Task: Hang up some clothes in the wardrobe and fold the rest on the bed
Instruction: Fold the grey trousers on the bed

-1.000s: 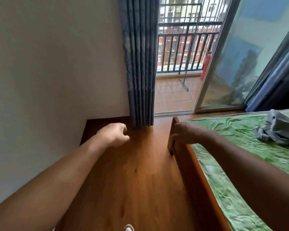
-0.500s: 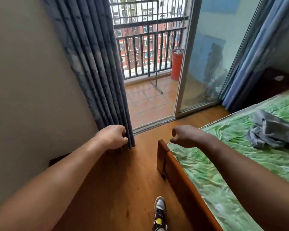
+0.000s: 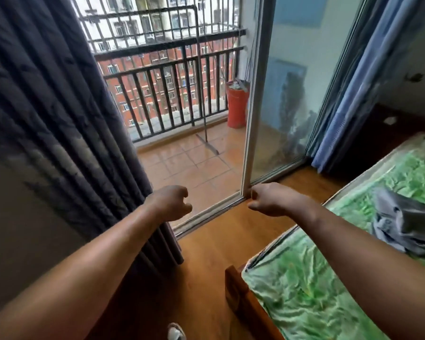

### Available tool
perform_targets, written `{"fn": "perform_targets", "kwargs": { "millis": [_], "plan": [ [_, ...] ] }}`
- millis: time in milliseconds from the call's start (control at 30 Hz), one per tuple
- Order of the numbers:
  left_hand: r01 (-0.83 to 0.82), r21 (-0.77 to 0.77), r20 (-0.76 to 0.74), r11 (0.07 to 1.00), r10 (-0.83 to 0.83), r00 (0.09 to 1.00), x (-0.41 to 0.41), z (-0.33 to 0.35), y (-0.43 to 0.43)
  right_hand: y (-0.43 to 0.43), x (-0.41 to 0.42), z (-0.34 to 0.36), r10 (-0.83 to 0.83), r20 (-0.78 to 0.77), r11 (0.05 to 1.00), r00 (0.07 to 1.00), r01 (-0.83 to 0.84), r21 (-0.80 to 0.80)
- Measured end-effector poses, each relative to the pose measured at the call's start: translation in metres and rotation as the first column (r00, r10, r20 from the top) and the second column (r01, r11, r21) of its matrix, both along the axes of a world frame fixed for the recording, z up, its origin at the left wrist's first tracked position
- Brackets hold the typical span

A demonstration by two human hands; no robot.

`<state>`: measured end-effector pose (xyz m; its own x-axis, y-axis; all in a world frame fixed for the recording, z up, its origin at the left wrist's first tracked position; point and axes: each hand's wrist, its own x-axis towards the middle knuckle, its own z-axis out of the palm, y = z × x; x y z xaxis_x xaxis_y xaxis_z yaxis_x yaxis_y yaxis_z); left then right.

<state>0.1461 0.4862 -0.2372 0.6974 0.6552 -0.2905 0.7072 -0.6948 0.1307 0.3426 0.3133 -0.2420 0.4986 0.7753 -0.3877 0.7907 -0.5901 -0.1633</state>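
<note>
both arms have swung on toward the balcony opening: the left hand [image 3: 171, 202], which was level with the hem of the dark grey pleated curtain [image 3: 59, 119] half a second ago, now shows in front of the door track, and the corner of the bed sits lower in view. the left hand's fingers are curled into a fist with nothing inside it. the right hand [image 3: 270, 198] is likewise balled up and empty, thumb tucked against the forefinger, in front of the foot of the white-framed sliding glass door [image 3: 280, 94]. neither hand touches any cloth.

the crumpled grey garment [image 3: 402, 224] lies in a heap on the bed with the wrinkled green patterned sheet [image 3: 304, 278], well to the right of the right forearm and apart from both hands. the bed's brown wooden frame [image 3: 243, 303] meets the glossy wooden floor [image 3: 219, 241] at its near corner. a white shoe toe [image 3: 176, 333] pokes in at the bottom edge.

beyond the open door are terracotta balcony tiles [image 3: 189, 163], a dark metal railing [image 3: 169, 94] and a red plastic bucket [image 3: 237, 104] just beside the door frame. a blue curtain [image 3: 349, 94] hangs to the right of the glass.
</note>
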Motion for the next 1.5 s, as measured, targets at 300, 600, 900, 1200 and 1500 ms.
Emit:
{"fn": "perform_targets", "kwargs": {
  "millis": [300, 600, 900, 1200, 1500],
  "plan": [
    [0.262, 0.016, 0.060, 0.965, -0.262, 0.963, 0.163, -0.022, 0.144, 0.107, 0.106, -0.021, -0.321, -0.008, 0.947, 0.947, 0.321, -0.019],
    [0.642, -0.028, -0.032, 0.766, -0.642, 0.766, 0.316, -0.031, 0.181, 0.106, 0.170, -0.032, -0.659, -0.047, 0.752, 0.751, 0.658, -0.040],
    [0.882, -0.049, -0.078, 0.469, -0.882, 0.465, 0.472, -0.059, 0.101, 0.019, 0.239, -0.069, -0.862, -0.100, 0.503, 0.497, 0.862, -0.056],
    [0.978, -0.041, -0.120, 0.203, -0.973, 0.197, 0.650, -0.073, -0.026, -0.089, 0.351, -0.099, -0.954, -0.113, 0.290, 0.279, 0.952, -0.094],
    [0.991, -0.097, -0.127, -0.096, -0.986, -0.108, 0.753, -0.100, -0.170, -0.194, 0.371, -0.102, -0.990, -0.135, -0.029, -0.045, 0.992, -0.119]
  ]
}}
